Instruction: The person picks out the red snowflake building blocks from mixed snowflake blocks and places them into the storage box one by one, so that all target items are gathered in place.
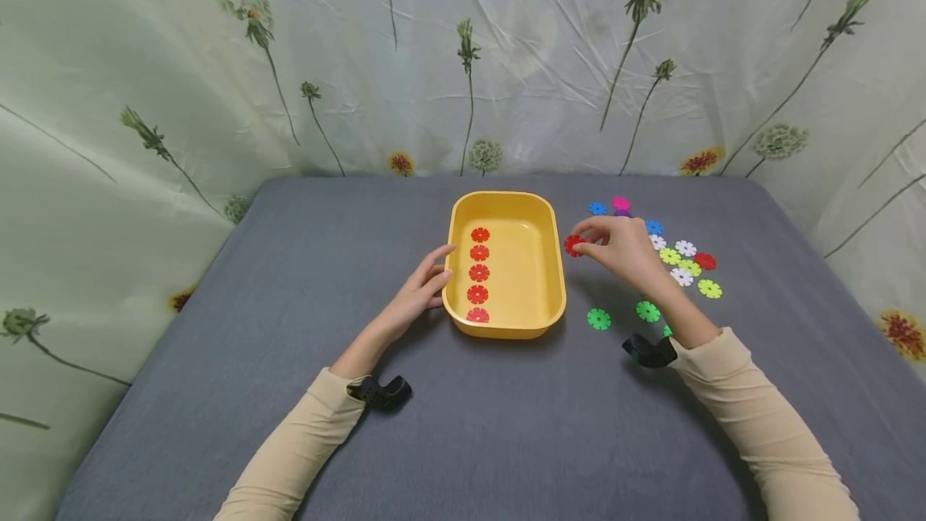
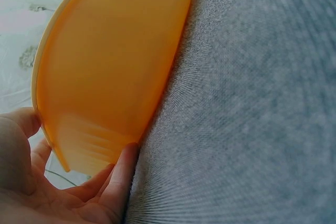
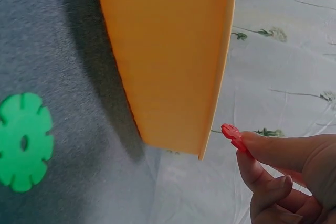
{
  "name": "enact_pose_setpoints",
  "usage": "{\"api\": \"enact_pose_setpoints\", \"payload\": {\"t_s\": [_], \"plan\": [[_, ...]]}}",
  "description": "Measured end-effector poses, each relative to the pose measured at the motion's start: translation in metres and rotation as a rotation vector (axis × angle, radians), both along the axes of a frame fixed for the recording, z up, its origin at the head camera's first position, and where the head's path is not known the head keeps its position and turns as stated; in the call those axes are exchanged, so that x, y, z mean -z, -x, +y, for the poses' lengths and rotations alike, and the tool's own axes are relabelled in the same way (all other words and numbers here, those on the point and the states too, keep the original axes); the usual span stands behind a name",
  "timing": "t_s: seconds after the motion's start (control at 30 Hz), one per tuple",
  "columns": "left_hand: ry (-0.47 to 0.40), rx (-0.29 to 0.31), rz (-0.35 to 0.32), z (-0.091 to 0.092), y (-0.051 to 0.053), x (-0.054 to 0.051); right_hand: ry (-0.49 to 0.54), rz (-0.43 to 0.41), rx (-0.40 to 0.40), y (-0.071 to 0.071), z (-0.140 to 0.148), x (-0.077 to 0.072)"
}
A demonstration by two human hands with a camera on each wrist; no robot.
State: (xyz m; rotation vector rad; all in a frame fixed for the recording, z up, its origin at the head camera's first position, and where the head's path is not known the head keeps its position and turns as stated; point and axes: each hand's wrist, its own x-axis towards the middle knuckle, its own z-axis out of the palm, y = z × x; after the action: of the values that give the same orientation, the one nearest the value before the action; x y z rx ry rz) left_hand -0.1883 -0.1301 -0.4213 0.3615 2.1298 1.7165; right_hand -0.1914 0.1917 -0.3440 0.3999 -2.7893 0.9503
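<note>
Near the worktop [image 1: 506, 424]'s far edge, midway along it, sits a yellow tray [image 1: 524, 264] with five red discs [image 1: 479, 272] lined up along its left wall. The right hand [image 1: 620, 248] pinches a red disc [image 1: 572, 246] at its fingertips — it juts past them toward the tray, just beyond the right rim. The left hand [image 1: 418, 289]'s fingers, extended, touch the tray's left side. Loose coloured discs [image 1: 710, 289] lie toward the worktop's far right corner.

- Tub [image 1: 524, 264]: yellow.
- Discs inside [image 1: 477, 294]: all red.
- Held disc [image 1: 571, 246]: red too.
- Loose discs [image 1: 710, 289]: green, blue, pink, purple, white, yellow, red.
- Tabletop [image 1: 492, 424]: plain gray.
- Hanging sheet [image 1: 405, 95]: whitish, green stems, orange-red flowers.
- Sleeves [image 1: 289, 445]: light tan.
- Wrist cameras [image 1: 379, 394]: black.
</note>
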Motion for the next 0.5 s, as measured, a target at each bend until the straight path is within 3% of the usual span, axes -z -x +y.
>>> {"api": "enact_pose_setpoints", "payload": {"t_s": [0.5], "plan": [[0.004,0.008,-0.013,0.001,0.0,-0.001,-0.043,0.001,-0.045,0.022,-0.024,-0.006]]}}
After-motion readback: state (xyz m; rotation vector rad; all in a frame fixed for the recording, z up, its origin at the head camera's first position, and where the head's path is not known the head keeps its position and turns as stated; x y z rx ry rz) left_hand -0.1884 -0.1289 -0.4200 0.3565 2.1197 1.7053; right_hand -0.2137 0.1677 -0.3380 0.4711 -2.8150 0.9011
